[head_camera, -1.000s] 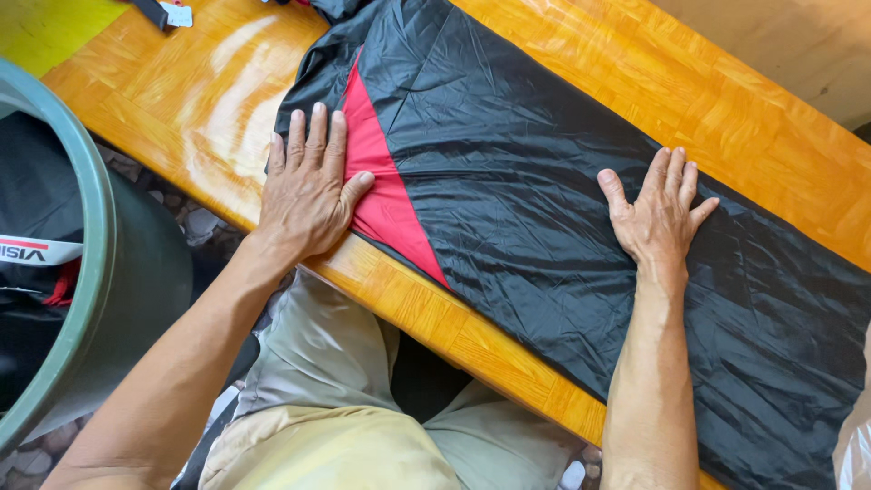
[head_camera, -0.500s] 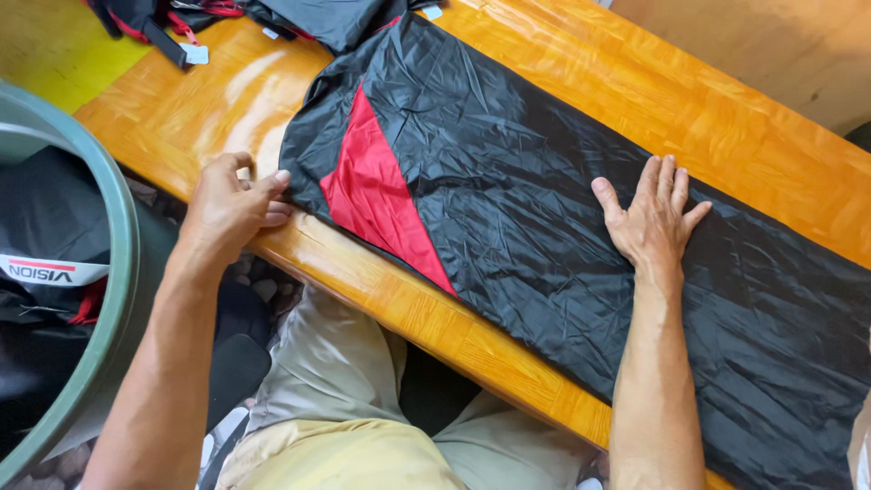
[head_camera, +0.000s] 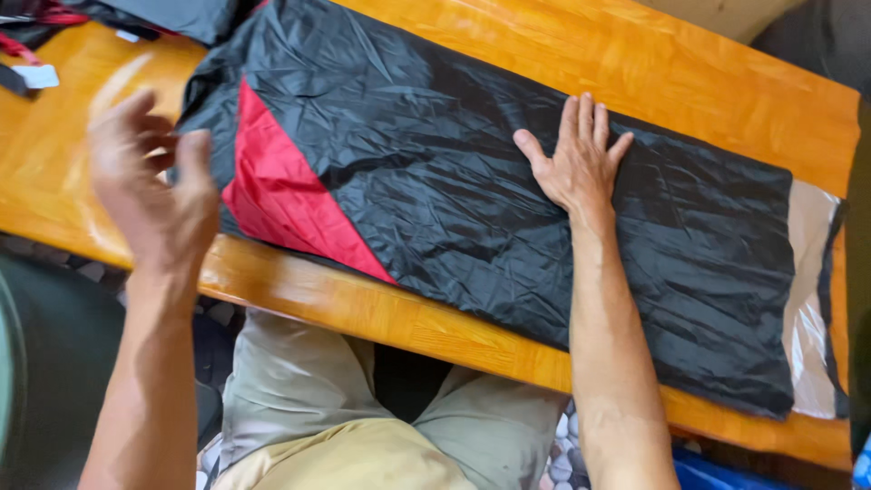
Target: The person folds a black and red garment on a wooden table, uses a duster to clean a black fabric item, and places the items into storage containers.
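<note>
A long black nylon garment (head_camera: 435, 191) with a red triangular panel (head_camera: 281, 195) lies flat along a glossy wooden table (head_camera: 381, 313). My right hand (head_camera: 576, 159) presses palm down on the black fabric near its middle, fingers spread. My left hand (head_camera: 154, 186) is lifted off the table at the garment's left end, blurred, fingers apart and holding nothing. It hovers just left of the red panel.
More black and red fabric (head_camera: 172, 14) is heaped at the table's far left corner, with a white tag (head_camera: 36, 77) beside it. A clear plastic sheet (head_camera: 812, 308) sticks out under the garment's right end. My knees in beige trousers (head_camera: 363, 408) sit below the table's edge.
My left hand left the red panel, slid to the table's left edge, then rose into the air. The view shifted right, so my right hand now sits near the garment's middle.
</note>
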